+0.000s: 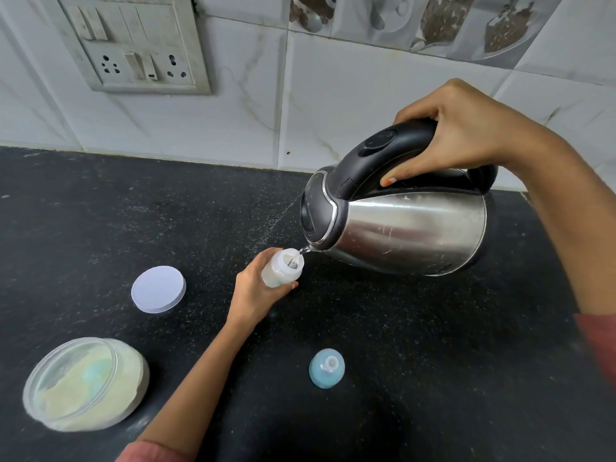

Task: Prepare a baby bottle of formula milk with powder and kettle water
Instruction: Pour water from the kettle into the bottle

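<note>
Black counter (pixel 100 211) is carrying a powder tub (pixel 86 385) and a white lid (pixel 158 290). Left hand (pixel 256 293) is curling its fingers round the upright bottle (pixel 283 270) mid-counter, blue cap (pixel 326 368) lying nearby. Tilted kettle (pixel 406 228) is pouring into the bottle, right hand (pixel 466 135) clenching the handle.

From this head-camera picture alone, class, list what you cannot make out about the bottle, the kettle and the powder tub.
Head view: fill level in the bottle, its lower part wrapped by the left hand.
Head view: water left in the kettle, hidden by its steel wall.
Head view: bluish shape in the powder tub, blurred behind the clear wall.
</note>
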Demonstrator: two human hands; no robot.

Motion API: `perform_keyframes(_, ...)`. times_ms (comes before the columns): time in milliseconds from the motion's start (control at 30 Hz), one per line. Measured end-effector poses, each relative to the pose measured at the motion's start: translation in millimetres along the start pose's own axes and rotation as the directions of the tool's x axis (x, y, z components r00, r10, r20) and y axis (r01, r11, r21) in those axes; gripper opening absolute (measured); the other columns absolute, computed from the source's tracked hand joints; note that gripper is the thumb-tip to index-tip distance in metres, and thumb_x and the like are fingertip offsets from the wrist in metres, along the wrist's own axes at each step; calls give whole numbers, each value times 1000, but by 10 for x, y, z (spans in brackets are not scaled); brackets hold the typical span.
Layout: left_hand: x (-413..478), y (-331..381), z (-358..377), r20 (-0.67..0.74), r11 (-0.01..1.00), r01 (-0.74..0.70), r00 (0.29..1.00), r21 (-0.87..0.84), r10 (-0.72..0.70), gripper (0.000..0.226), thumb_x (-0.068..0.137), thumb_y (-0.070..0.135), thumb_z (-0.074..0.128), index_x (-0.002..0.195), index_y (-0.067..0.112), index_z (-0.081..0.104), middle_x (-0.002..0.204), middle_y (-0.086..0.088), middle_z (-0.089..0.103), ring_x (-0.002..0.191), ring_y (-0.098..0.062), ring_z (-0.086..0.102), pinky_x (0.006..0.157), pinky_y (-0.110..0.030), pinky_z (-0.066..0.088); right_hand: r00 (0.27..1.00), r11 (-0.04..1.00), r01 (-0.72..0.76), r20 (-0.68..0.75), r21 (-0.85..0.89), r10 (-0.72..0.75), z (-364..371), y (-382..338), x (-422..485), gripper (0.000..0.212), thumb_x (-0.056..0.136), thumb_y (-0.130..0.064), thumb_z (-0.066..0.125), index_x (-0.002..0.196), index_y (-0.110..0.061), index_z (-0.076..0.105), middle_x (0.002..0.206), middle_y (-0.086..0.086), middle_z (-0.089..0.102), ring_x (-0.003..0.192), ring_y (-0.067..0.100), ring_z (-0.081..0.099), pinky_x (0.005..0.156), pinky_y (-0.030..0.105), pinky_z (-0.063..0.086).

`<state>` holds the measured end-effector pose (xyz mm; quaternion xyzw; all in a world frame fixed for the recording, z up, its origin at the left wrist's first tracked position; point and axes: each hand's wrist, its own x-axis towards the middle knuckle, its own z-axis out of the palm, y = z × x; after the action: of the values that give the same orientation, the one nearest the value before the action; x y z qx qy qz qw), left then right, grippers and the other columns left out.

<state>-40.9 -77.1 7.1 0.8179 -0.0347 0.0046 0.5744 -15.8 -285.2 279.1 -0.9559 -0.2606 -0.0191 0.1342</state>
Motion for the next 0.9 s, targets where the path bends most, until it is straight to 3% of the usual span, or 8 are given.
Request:
perform_keyframes(233,-19,48,-4,1,1000,-4,1000,-2,4,58,65,10,81,115,22,55,106,14,56,100,-5,49,74,6,32,1000,1000,24,0,3,-24,-16,-3,-9,45,54,-43,74,76,-5,66,68,19,63,68,35,59,62,40,47)
perform_keyframes(900,-20,46,-4,14,1000,-6,1000,0,6,59,65,10,81,117,20,54,111,11,56,103,-5,48,74,4,33,999,999,38,33,-9,-38,-65,-46,-22,50,55,-45,72,82,-3,67,74,20,66,72,36,60,70,51,50)
